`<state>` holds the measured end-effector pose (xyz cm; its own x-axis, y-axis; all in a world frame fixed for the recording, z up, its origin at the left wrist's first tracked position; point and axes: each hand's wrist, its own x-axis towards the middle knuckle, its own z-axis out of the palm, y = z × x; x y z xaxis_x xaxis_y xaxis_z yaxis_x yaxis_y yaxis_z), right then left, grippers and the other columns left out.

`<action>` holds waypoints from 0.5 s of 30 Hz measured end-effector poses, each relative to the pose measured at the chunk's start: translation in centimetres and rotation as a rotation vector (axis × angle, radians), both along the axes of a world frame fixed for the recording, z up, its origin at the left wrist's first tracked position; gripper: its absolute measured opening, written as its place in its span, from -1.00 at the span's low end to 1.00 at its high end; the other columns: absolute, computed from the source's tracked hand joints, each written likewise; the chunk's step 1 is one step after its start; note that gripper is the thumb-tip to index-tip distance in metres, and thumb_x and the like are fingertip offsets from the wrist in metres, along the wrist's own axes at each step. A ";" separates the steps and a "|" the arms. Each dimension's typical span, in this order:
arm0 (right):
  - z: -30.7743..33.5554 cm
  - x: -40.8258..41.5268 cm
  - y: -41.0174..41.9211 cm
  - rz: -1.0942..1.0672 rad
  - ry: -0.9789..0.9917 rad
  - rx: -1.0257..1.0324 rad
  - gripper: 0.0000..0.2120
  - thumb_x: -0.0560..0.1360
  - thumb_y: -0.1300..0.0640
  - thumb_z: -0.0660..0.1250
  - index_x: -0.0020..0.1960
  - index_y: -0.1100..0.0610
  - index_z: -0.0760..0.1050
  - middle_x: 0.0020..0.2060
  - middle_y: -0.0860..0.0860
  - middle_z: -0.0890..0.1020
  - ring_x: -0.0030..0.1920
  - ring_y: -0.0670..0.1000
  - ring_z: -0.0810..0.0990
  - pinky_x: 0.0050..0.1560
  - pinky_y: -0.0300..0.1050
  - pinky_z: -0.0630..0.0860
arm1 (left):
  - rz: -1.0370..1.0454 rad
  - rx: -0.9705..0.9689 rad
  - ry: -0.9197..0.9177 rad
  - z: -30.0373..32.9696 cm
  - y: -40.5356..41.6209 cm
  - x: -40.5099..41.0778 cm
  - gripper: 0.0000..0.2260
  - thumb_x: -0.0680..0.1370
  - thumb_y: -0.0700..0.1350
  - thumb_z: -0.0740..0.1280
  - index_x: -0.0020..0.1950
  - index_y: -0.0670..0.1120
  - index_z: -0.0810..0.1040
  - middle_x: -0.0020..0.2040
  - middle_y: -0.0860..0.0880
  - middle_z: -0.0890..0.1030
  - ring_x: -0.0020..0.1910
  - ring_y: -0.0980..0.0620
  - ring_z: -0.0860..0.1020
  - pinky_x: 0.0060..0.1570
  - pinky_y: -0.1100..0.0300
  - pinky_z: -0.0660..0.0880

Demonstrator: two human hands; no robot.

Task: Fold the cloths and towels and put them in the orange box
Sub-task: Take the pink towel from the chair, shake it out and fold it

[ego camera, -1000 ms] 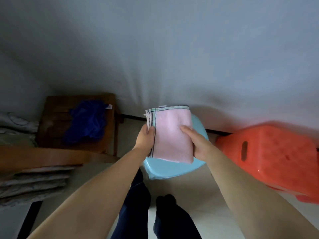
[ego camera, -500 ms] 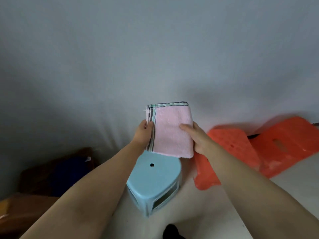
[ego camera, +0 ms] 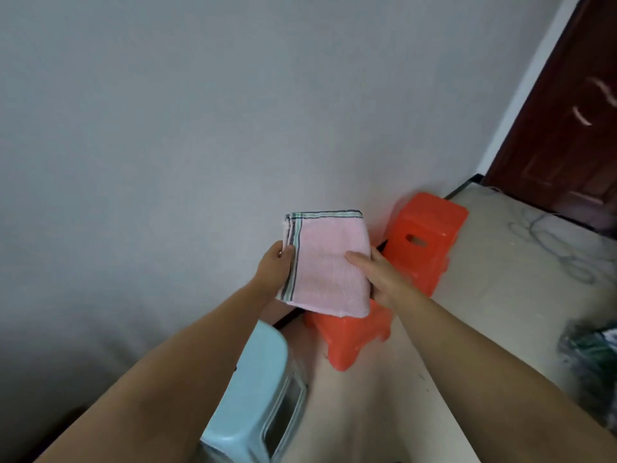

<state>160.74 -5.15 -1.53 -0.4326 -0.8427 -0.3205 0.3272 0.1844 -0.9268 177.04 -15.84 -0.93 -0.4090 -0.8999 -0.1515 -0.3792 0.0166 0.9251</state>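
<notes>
Two hands (ego camera: 277,265) (ego camera: 380,279) grip one folded towel (ego camera: 329,262) (two orange stools (ego camera: 424,235) (ego camera: 354,335) behind).

— Swung right since a second ago? Wooden stand and blue cloth gone from sight?
— Gone. Dark door (ego camera: 567,105) now showing; orange box (ego camera: 424,238) now behind the pink towel (ego camera: 329,262).

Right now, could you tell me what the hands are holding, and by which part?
Both hold the folded pink towel: the left hand pinches its striped left edge, the right hand grips its right edge, thumb on its face.
</notes>
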 end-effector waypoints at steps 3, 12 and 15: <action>1.0 -6.0 3.8 -0.116 0.021 -0.046 -0.66 0.52 0.22 0.31 0.28 0.08 0.41 0.04 0.05 0.62 0.02 0.07 0.59 0.12 0.07 0.52 | -0.110 -0.030 0.024 1.1 2.2 -7.3 -0.82 0.63 -0.10 0.13 0.01 -0.13 0.49 -0.06 -0.14 0.55 -0.08 -0.04 0.50 0.11 0.00 0.48; 2.5 -24.7 17.8 -0.367 0.036 -0.025 -0.62 0.51 0.13 0.33 0.31 0.07 0.38 0.16 0.05 0.59 0.03 0.05 0.58 -0.17 -0.11 0.54 | -0.364 -0.066 0.032 2.8 12.6 -29.6 -0.73 0.63 -0.10 0.15 0.20 -0.19 0.53 0.12 -0.18 0.61 0.10 -0.12 0.54 0.16 0.08 0.44; 3.3 -31.4 24.2 -0.489 0.063 -0.004 -0.56 0.49 0.09 0.36 0.34 0.07 0.36 0.19 0.05 0.58 0.06 0.06 0.59 -0.18 -0.11 0.55 | -0.465 -0.086 0.053 3.2 17.8 -37.9 -0.76 0.62 -0.13 0.16 0.17 -0.19 0.54 0.05 -0.09 0.57 0.05 0.00 0.48 0.07 0.19 0.36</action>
